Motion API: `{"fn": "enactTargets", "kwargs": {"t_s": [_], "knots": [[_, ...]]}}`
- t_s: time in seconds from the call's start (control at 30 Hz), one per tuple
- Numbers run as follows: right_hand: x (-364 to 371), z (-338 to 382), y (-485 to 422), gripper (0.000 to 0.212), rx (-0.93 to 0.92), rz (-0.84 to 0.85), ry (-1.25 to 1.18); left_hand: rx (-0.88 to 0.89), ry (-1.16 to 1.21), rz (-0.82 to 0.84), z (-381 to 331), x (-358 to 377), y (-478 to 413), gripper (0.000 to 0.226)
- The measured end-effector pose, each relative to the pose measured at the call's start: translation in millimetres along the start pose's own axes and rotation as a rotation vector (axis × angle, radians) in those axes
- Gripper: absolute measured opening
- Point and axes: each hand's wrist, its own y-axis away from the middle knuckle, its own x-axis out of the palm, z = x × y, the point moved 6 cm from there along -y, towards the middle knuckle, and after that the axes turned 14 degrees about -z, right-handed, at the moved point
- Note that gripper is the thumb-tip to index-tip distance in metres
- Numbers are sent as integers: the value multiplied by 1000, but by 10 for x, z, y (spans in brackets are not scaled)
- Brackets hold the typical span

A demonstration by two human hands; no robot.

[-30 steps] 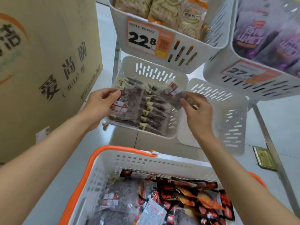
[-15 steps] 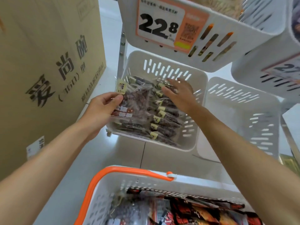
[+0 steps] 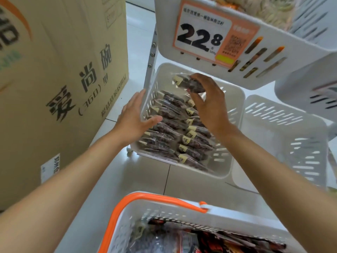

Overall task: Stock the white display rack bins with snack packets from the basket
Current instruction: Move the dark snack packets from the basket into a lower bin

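Under the upper bin (image 3: 273,57) with its price tag (image 3: 200,37), the right hand (image 3: 209,106) is reaching toward the far end of the lower bin (image 3: 240,99) of the white rack. Its fingers (image 3: 200,77) are curling round one dark packet (image 3: 189,84), pinching it from above and holding it just over the far part of the bin. Nearer the person, rows of packets (image 3: 173,132) are lying shingled across the rest of the bin floor.

At the left, the left hand (image 3: 133,117) is lying flat against the bin's left wall with straight, relaxed fingers (image 3: 138,96) holding nothing and the thumb reaching over the rim. Whether it is pressing on the wall or only touching it I cannot tell.

At the near edge the basket (image 3: 164,212) is sitting on the floor (image 3: 145,179), holding more stock (image 3: 209,240). A cardboard box (image 3: 63,70) is standing at the left and an empty bin (image 3: 284,136) at the right.

As I judge it, the risk is in the tight gap beneath the upper bin. A knuckle catching that underside could be knocking the packet loose, so that it is landing crooked across the rows. Slick film is likely to slide, so a careless release may be disturbing the tidy shingling. Should the left hand be pushing, the bin may be shifting on its frame.
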Motion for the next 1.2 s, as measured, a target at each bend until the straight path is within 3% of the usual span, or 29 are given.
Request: {"fn": "enactTargets", "kwargs": {"t_s": [0.13,0.2,0.27,0.37,0.43,0.5,0.57,0.63,0.77,0.97,1.07,1.13,1.2], "knots": [[544,-242,-70,43,-6,396,127,12,8,43,93,187,-117,106],[699,-338,-99,41,100,508,109,19,50,24,95,241,-141,108],[747,-440,-152,36,180,471,79,11,102,8,75,281,-126,106],[780,-466,-137,34,149,483,94,10,133,-14,58,265,-109,102],[807,-461,-99,37,116,552,143,-6,58,-18,54,244,-79,102],[708,-408,-90,41,100,494,219,-24,-125,-31,-17,190,8,99],[474,-249,-21,45,142,351,209,9,-282,-84,-167,95,176,92],[176,-7,201,46,214,271,138,81,-287,-94,-353,37,415,82],[-446,512,760,42,280,269,-13,200,-301,-37,-667,-61,984,60],[-1370,1109,1772,17,291,198,-125,283,-208,71,-943,-352,1855,35],[-1384,1276,2447,19,386,575,-107,226,-231,26,-812,-630,2241,32],[-1313,1416,2963,38,444,861,-86,183,-241,13,-728,-778,2471,30],[-1261,1614,3286,53,453,930,-133,90,-185,-4,-674,-919,2669,31]]}}
